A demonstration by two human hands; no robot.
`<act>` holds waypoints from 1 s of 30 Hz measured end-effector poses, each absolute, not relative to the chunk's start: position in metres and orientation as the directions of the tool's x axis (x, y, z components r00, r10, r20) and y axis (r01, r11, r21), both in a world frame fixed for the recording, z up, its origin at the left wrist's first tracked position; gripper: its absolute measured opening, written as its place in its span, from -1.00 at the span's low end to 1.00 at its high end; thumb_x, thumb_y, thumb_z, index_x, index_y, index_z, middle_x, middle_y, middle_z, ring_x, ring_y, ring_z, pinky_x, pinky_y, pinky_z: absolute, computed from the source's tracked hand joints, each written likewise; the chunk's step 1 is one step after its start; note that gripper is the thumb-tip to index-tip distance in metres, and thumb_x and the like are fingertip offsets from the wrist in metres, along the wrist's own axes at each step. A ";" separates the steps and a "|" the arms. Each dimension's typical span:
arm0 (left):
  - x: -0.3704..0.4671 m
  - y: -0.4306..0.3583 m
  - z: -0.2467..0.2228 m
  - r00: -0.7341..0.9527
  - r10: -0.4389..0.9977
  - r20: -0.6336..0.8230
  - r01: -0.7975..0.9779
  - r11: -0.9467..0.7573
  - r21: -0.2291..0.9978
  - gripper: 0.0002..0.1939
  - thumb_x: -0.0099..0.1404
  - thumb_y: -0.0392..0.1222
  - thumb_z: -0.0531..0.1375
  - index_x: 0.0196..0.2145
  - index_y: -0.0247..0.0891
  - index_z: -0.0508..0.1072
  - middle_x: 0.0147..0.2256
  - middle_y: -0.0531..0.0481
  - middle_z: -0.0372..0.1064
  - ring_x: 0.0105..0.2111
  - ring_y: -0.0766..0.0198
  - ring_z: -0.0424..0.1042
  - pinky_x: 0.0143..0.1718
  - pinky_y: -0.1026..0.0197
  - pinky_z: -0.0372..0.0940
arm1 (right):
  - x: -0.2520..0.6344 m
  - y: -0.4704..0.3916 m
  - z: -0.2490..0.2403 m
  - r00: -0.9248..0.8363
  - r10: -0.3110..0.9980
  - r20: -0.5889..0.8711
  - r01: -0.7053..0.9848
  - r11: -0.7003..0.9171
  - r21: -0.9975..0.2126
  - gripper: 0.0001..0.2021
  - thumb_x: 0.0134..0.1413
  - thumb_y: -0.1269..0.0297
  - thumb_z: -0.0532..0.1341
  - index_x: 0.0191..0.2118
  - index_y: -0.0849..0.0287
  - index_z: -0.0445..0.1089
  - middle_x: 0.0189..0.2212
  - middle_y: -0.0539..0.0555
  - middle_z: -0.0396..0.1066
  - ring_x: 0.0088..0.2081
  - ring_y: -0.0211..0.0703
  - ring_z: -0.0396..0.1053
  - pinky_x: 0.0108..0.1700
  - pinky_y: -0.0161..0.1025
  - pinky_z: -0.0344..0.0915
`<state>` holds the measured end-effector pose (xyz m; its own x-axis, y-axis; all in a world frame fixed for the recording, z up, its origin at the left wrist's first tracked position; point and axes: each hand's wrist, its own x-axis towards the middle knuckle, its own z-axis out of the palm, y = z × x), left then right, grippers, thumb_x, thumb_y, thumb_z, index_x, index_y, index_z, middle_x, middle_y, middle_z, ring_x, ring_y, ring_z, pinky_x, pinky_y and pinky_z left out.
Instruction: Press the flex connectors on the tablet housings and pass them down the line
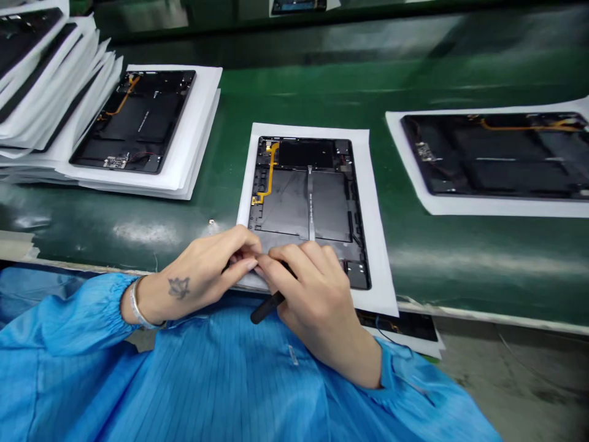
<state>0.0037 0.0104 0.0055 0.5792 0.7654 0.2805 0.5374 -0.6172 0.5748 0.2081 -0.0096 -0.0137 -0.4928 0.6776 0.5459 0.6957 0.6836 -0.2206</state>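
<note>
Both hands met at the tablet's [307, 209] lower edge: right hand [317, 301] gripped a stylus [267, 308], left hand [209, 276] pinched shut; a slip could scratch it.

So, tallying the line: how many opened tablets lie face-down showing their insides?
3: centre tablet at both hands, left tablet, right tablet. The stack far left may hide more.

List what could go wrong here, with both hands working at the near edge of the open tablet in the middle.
1. The right hand holds a dark tool at the near edge of the open tablet; a slip might scratch exposed parts or the yellow flex cable.
2. The white sheet under the tablet overhangs the green belt edge; pressure from the left hand could shift it.
</note>
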 end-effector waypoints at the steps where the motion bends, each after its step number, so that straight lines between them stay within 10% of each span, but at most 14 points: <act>1: 0.004 0.010 0.005 0.548 0.789 0.277 0.543 -0.588 0.600 -0.88 0.45 -0.33 0.15 -0.09 -0.19 0.34 -0.26 0.08 0.42 -0.32 0.39 0.44 -0.25 0.37 0.35 | 0.206 -0.009 -0.015 -0.487 0.678 0.550 0.689 0.686 -0.236 -0.72 0.25 0.58 0.04 -0.23 0.11 0.44 -0.36 0.06 0.48 -0.35 -0.08 0.17 -0.34 -0.09 0.03; 8: 0.003 0.008 0.003 0.432 0.817 0.382 0.519 -0.572 0.635 -0.93 0.41 -0.35 0.23 -0.17 -0.24 0.47 -0.27 0.04 0.49 -0.25 0.37 0.46 -0.17 0.34 0.34 | 0.204 -0.003 -0.026 -0.395 0.758 0.519 0.572 0.645 -0.507 -0.78 0.17 0.61 0.13 -0.30 0.11 0.37 -0.35 0.03 0.45 -0.31 -0.11 0.23 -0.29 -0.11 0.08; 18: 0.006 0.010 0.004 0.450 0.842 0.296 0.496 -0.512 0.701 -0.94 0.40 -0.34 0.24 -0.25 -0.21 0.48 -0.32 0.09 0.47 -0.32 0.40 0.43 -0.23 0.34 0.32 | 0.204 -0.003 -0.025 -0.393 0.743 0.542 0.563 0.661 -0.497 -0.78 0.17 0.62 0.12 -0.30 0.15 0.39 -0.35 0.05 0.44 -0.31 -0.12 0.21 -0.29 -0.12 0.12; 30: -0.006 0.008 -0.005 0.663 0.655 0.362 0.621 -0.752 0.222 -0.90 0.49 -0.31 0.10 -0.17 -0.30 0.42 -0.26 -0.03 0.45 -0.27 0.29 0.43 -0.16 0.26 0.36 | 0.216 -0.009 -0.024 -0.577 0.634 0.515 0.582 0.762 -0.285 -0.64 0.35 0.55 -0.09 -0.03 0.30 0.45 -0.17 0.17 0.52 -0.28 -0.07 0.23 -0.27 -0.12 0.21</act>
